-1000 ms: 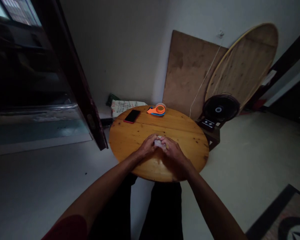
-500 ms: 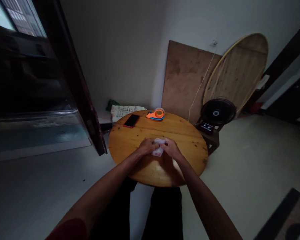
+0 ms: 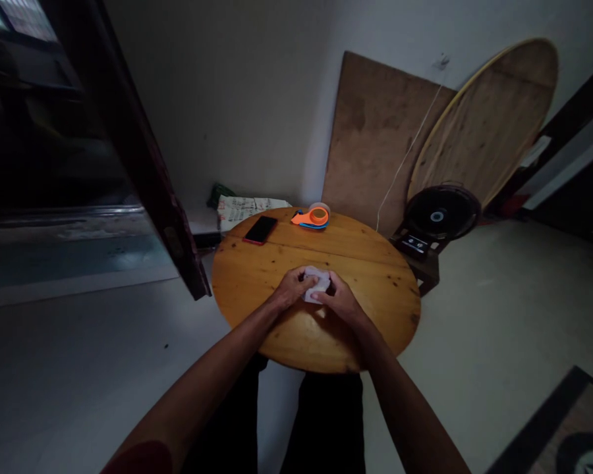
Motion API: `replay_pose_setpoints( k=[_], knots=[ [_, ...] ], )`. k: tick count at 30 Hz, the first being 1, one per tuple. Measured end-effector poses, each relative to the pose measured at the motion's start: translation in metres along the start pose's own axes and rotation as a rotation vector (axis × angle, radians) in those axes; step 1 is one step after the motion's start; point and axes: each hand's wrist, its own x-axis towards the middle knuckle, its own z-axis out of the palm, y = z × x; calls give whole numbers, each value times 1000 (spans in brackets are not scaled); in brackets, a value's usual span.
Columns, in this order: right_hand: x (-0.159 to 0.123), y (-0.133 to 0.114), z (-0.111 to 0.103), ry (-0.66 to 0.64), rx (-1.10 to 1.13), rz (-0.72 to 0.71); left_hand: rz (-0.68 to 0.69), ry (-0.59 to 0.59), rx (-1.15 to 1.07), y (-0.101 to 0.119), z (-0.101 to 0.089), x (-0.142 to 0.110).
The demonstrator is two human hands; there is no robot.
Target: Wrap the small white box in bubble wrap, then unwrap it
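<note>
Over the middle of the round wooden table point(image 3: 296, 342), both hands grip a small whitish bundle point(image 3: 317, 282) that looks like a wrapped packet; what lies inside is hidden. My left hand point(image 3: 292, 288) holds its left side, the thumb lying across the top. On the right side my right hand point(image 3: 343, 297) is closed round it, with the thumb along the near edge. Beyond the hands, near the table's far edge, lies an orange tape dispenser point(image 3: 304, 217) with a blue part under it. A phone point(image 3: 261, 229) in a red case lies to its left.
A printed white sack point(image 3: 250, 205) is behind the table, by the wall. At right, a black fan point(image 3: 439, 214) stands on a small stool. A brown board point(image 3: 375, 125) and a round wooden tabletop point(image 3: 494, 118) lean against the wall. The dark door frame point(image 3: 143, 151) is at left.
Both thumbs have shifted on the bundle, which now looks more compact, with its near end folded up. The view has tilted slightly; the phone and tape dispenser stay put on the table.
</note>
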Motion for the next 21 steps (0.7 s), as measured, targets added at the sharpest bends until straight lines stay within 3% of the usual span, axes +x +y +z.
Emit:
replay_pose_setpoints(
  k=[4, 7, 16, 21],
  knots=[
    [2, 3, 2, 20, 36, -8, -24, -179, -70, 5, -10, -6],
    [2, 3, 0, 6, 22, -3, -21, -226, -125, 3, -15, -7],
    [3, 13, -2, 49, -16, -19, 11, -248, -54, -2, -16, -7],
    [4, 17, -2, 98, -84, -63, 68, -160, 80, -1, -15, -6]
  ],
)
